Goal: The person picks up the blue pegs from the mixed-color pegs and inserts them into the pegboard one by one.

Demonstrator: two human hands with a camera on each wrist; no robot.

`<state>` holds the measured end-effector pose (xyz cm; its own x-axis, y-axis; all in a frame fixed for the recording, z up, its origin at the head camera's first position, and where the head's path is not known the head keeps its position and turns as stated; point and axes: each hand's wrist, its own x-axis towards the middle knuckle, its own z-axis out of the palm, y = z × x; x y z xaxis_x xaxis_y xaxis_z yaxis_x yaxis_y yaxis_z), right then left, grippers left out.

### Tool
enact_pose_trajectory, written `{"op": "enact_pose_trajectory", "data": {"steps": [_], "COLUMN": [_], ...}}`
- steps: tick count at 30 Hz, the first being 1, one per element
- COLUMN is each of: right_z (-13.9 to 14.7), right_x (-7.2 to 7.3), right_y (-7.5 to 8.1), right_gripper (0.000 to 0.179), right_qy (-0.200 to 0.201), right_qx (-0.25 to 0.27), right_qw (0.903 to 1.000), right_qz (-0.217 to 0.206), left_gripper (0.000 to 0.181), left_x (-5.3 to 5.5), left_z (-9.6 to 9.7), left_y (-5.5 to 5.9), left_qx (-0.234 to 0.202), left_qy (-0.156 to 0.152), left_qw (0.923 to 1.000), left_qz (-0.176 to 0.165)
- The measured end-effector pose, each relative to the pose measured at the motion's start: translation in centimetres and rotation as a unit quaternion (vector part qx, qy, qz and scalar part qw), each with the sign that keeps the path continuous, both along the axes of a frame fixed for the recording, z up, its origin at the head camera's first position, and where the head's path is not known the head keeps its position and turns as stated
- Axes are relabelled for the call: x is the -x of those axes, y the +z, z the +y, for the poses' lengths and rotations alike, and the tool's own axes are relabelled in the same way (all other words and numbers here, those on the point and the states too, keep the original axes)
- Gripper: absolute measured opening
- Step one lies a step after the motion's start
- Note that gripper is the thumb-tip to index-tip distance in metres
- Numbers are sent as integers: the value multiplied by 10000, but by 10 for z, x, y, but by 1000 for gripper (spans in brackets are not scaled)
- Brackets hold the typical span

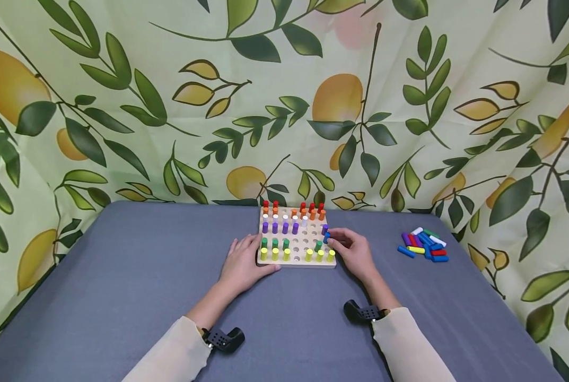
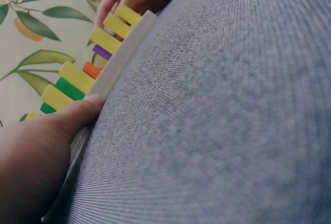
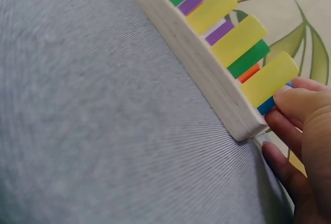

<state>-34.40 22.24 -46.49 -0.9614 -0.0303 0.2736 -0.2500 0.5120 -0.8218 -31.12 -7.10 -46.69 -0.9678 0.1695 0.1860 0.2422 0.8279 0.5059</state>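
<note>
A wooden pegboard (image 1: 297, 265) lies on the table with rows of red, orange, white, purple, green and yellow pegs standing in it. My left hand (image 1: 242, 263) rests against the board's left side, and its thumb touches the front edge near the corner, as the left wrist view also shows. At the right edge, my right hand (image 1: 356, 253) pinches a blue peg (image 1: 326, 237) between thumb and fingers. That peg is upright at the right end of the row between purple and green. In the right wrist view a yellow peg (image 3: 271, 79) partly hides it.
Right of the board lies a loose pile of pegs (image 1: 427, 245), in blue, red, white, yellow, green and purple. A grey cloth (image 1: 169, 297) covers the table. Behind it hangs a curtain (image 1: 274, 79) printed with leaves and fruit.
</note>
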Motion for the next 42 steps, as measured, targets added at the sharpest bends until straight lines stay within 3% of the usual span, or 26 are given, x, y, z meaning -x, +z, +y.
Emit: {"op": "enact_pose_trajectory", "data": {"steps": [4,9,16,26,35,42], "right_z": [4,21,58,99,114,125], "right_x": [-1,-3,-6,-15,-21,-28], "right_y": [3,8,11,8,6,5], "right_gripper": [27,27,28,24,27,32], "right_qy": [-24,-252,-682,-1736,-2375,-2511], "right_qx": [-170,-605,-1749,-1749,-1367,-1294], "right_qw": [9998,9977,9794,9622,9573,9574], "right_qz": [-68,156,751,1157,922,596], "left_gripper": [94,95,95,94,95,95], "left_x": [1,1,-1,0,0,0], "left_z": [-1,-2,0,-1,-1,0], "left_y": [-1,0,2,1,3,1], "left_qx": [-7,-33,-23,-37,4,-18], "left_qy": [-9,-29,-65,-84,-84,-67], "left_qw": [10000,10000,9999,9999,9999,9999], "left_qz": [6,-29,-75,-66,-56,-73]}}
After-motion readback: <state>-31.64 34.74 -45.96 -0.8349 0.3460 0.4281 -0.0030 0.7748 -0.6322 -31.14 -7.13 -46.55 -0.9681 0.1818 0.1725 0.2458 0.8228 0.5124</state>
